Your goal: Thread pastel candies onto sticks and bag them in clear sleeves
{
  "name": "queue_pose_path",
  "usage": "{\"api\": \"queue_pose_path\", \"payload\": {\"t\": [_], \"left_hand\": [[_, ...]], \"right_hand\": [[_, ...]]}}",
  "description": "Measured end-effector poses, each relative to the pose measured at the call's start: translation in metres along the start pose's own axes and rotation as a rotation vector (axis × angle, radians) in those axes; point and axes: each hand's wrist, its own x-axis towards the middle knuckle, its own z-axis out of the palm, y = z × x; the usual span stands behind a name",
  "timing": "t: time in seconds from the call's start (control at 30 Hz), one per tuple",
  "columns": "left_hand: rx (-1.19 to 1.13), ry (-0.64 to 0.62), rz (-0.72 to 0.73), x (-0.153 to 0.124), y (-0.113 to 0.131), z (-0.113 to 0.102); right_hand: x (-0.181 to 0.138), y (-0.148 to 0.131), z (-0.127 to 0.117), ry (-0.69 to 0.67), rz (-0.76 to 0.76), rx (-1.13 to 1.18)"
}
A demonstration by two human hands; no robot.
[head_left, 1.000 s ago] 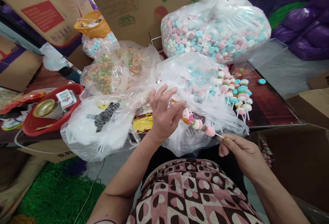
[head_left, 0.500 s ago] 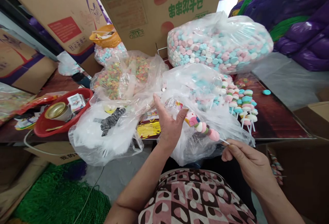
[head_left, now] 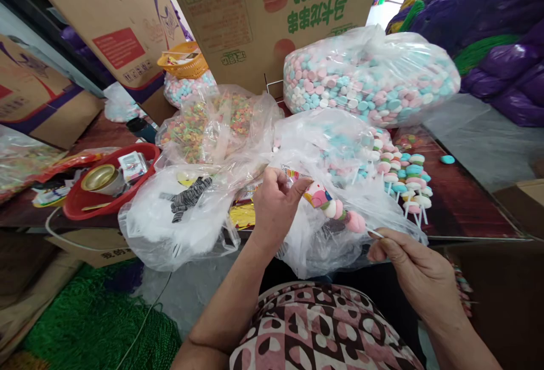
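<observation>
A marshmallow skewer (head_left: 356,221) with pink, white and green pieces lies slantwise before me, its upper part in a printed bag (head_left: 317,194) with a colourful cartoon figure. My right hand (head_left: 410,259) pinches the white stick at its lower end. At the upper end, my left hand (head_left: 276,205) has its fingers curled in and its thumb against the printed bag; the gripped part is hidden behind the fingers. Beneath the skewer spreads a clear plastic bag (head_left: 314,245). Several finished marshmallow skewers (head_left: 410,183) lie in a pile to the right.
Behind stand a big bag of marshmallows (head_left: 365,78), a bag of ring-shaped candies (head_left: 204,123) and a carton (head_left: 272,18). Leftward are a red basin (head_left: 74,208) with a metal bowl, and a plastic bag (head_left: 148,234) holding dark striped ties (head_left: 191,194). Yellow twist ties (head_left: 242,216) lie mid-table.
My left hand's fingers, stretched out before, have curled in beside the thumb at the bag's upper end. My right hand keeps its pinch on the stick. The whole view has shifted slightly.
</observation>
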Motion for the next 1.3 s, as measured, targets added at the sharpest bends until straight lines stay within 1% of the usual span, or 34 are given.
{"api": "queue_pose_path", "payload": {"t": [0.1, 0.17, 0.2, 0.3, 0.37, 0.43, 0.5, 0.53, 0.67, 0.7, 0.77, 0.93, 1.0, 1.1, 1.2, 1.3], "left_hand": [[-0.200, -0.162, -0.150, 0.000, -0.004, 0.003], [-0.376, -0.257, -0.220, -0.002, -0.005, 0.008], [-0.483, -0.276, -0.235, -0.003, -0.005, 0.012], [-0.839, -0.276, -0.284, -0.010, 0.001, 0.021], [-1.026, -0.343, -0.373, -0.014, 0.004, 0.025], [-1.124, -0.445, -0.440, -0.016, 0.006, 0.025], [-1.154, -0.462, -0.409, -0.017, 0.005, 0.024], [-1.152, -0.447, -0.363, -0.016, 0.004, 0.023], [-1.069, -0.353, -0.093, -0.015, 0.004, 0.021], [-1.038, -0.337, -0.045, -0.015, 0.005, 0.021], [-1.000, -0.319, -0.008, -0.015, 0.006, 0.020], [-1.060, -0.374, -0.094, -0.017, 0.007, 0.021], [-1.077, -0.388, -0.142, -0.018, 0.006, 0.021], [-1.093, -0.385, -0.195, -0.019, 0.005, 0.022], [-1.102, -0.385, -0.228, -0.023, 0.005, 0.025], [-1.078, -0.374, -0.270, -0.030, 0.004, 0.029]], "right_hand": [[0.000, -0.004, 0.002, 0.012, 0.003, -0.044], [0.000, -0.004, 0.002, 0.020, 0.002, -0.050], [0.001, -0.003, 0.003, 0.025, 0.000, -0.046], [0.001, 0.001, 0.004, 0.014, -0.010, -0.019], [0.001, 0.003, 0.005, 0.007, -0.010, 0.007], [0.000, 0.005, 0.007, 0.004, 0.002, 0.037], [-0.001, 0.006, 0.010, -0.006, 0.020, 0.073], [-0.001, 0.007, 0.012, -0.016, 0.035, 0.096], [-0.005, 0.011, 0.020, -0.063, 0.148, 0.266], [-0.006, 0.012, 0.022, -0.085, 0.184, 0.314], [-0.007, 0.013, 0.025, -0.144, 0.246, 0.385], [-0.007, 0.008, 0.027, -0.378, 0.340, 0.393], [-0.006, 0.005, 0.028, -0.425, 0.382, 0.405], [-0.007, 0.005, 0.034, -0.407, 0.429, 0.537], [-0.009, 0.008, 0.045, -0.365, 0.477, 0.669], [-0.010, 0.014, 0.057, -0.296, 0.491, 0.690]]}}
